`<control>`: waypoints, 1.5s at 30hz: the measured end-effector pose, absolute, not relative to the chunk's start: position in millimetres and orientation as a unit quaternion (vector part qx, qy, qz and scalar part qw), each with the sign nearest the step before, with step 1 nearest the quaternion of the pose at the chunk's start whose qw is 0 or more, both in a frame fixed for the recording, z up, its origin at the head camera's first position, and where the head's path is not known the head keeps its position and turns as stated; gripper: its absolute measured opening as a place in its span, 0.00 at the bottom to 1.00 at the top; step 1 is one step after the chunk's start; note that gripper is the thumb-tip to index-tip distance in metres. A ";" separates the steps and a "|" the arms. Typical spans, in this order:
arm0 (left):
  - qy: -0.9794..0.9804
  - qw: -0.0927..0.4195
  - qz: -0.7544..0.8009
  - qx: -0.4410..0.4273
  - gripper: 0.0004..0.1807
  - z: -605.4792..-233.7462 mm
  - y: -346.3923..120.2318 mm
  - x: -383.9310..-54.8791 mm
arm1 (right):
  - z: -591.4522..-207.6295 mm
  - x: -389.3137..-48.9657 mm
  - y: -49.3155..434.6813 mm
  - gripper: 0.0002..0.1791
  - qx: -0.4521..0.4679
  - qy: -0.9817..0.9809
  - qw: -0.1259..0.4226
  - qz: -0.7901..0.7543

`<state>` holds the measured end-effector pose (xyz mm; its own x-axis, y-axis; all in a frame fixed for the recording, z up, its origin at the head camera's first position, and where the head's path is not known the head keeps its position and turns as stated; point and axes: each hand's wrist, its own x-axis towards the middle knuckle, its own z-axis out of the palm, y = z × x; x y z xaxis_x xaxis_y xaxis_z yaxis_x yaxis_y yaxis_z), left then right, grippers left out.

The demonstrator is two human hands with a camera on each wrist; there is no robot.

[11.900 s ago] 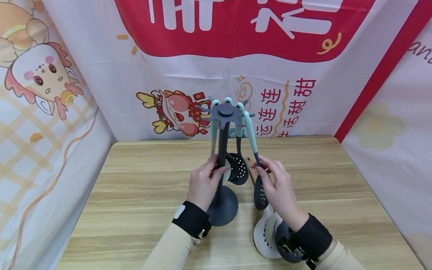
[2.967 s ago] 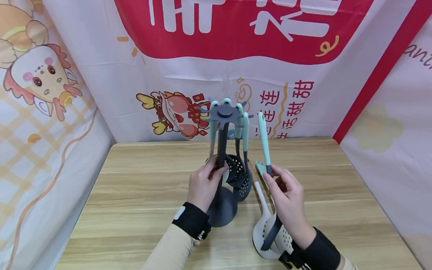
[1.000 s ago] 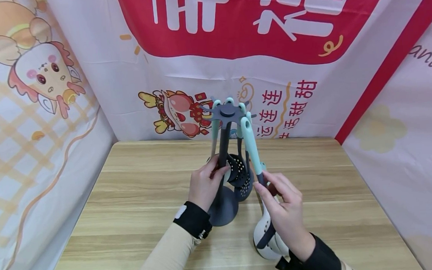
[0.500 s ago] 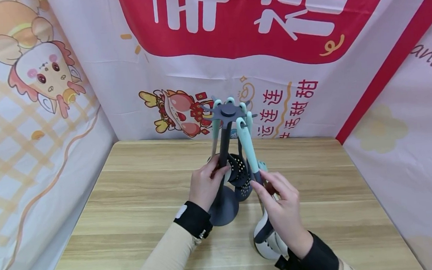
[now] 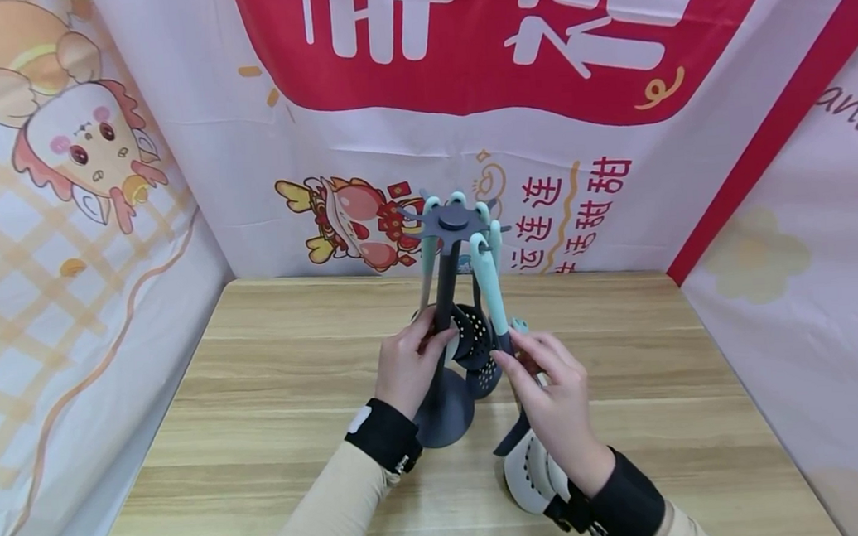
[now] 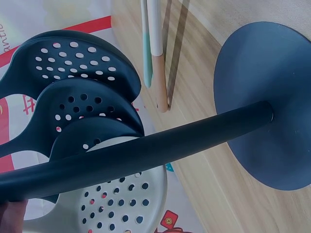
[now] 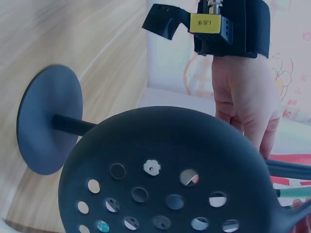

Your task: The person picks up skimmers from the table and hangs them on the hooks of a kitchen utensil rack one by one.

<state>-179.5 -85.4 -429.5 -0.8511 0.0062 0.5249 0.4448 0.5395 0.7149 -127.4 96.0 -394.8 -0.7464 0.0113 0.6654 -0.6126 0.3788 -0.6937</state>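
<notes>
My left hand (image 5: pixel 409 361) grips the dark post of a utensil rack (image 5: pixel 454 223), whose round base stands on the table. My right hand (image 5: pixel 557 388) pinches a dark skimmer (image 7: pixel 160 128) just below its mint handle. The handle's holed end is at a front-right hook of the rack, and a hook tip seems to show in the hole. Several utensils hang from the other hooks, among them a dark perforated spoon (image 5: pixel 486 376) and, in the left wrist view, a light perforated one (image 6: pixel 114 204).
Light-coloured utensils (image 5: pixel 524 481) lie on the wooden table (image 5: pixel 275 412) below my right hand, partly hidden by it. In the left wrist view, two handles (image 6: pixel 159 73) show beyond the rack. Printed cloth (image 5: pixel 390 138) walls the back and sides.
The dark perforated spoon held earliest now hangs on the rack. My right hand has since brought the skimmer left to a hook, and its head has swung left. My left hand stays put.
</notes>
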 end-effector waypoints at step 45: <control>-0.841 0.250 -0.459 -0.141 0.14 -430.0 -84.4 -179.1 | -410.0 -156.9 86.6 0.15 0.225 -0.762 0.317 0.518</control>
